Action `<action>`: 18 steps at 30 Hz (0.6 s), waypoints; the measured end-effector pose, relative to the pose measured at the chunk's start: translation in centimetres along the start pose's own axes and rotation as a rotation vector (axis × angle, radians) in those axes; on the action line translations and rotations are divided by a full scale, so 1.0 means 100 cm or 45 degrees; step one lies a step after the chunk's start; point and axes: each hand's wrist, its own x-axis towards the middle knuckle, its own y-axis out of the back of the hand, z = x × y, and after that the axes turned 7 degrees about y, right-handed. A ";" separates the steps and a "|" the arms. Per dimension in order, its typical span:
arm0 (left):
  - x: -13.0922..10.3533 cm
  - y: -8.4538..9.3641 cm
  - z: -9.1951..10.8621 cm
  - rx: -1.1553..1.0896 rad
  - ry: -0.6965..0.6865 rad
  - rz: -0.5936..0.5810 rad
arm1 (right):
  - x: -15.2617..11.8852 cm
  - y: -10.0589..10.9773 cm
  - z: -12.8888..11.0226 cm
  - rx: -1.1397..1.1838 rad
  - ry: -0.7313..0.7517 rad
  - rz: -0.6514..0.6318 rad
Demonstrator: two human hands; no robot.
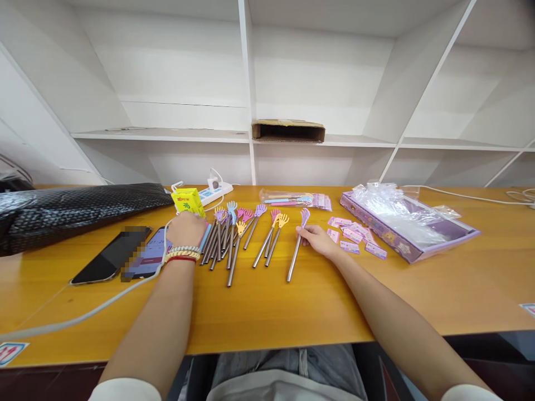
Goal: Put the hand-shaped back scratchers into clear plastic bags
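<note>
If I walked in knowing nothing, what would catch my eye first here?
Probably the metal rods with colorful hand-shaped heads, clustered just left of center. A similar purple-headed rod is in the right hand's grip, just right of center. Farther right, shiny clear bags heap over a purple box.

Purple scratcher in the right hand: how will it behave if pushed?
The purple scratcher is probably stiff, judging by its straight, metallic-looking shaft. That shaft looks smooth and round, so it may slip or roll, though the splayed head would likely limit rolling.
</note>
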 end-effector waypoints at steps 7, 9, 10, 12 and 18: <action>-0.018 -0.003 0.012 0.026 -0.250 0.246 | 0.001 0.000 0.000 0.014 -0.015 0.004; -0.029 -0.001 0.019 0.023 -0.339 0.300 | 0.001 0.000 0.001 0.020 -0.017 0.005; -0.036 0.000 0.023 0.015 -0.388 0.315 | 0.001 0.000 0.001 0.022 -0.017 0.006; -0.050 -0.001 0.032 -0.014 -0.519 0.306 | 0.000 0.000 0.001 0.028 -0.015 0.013; -0.107 -0.013 0.053 -0.090 -0.999 0.012 | -0.001 -0.001 -0.002 0.051 -0.024 0.021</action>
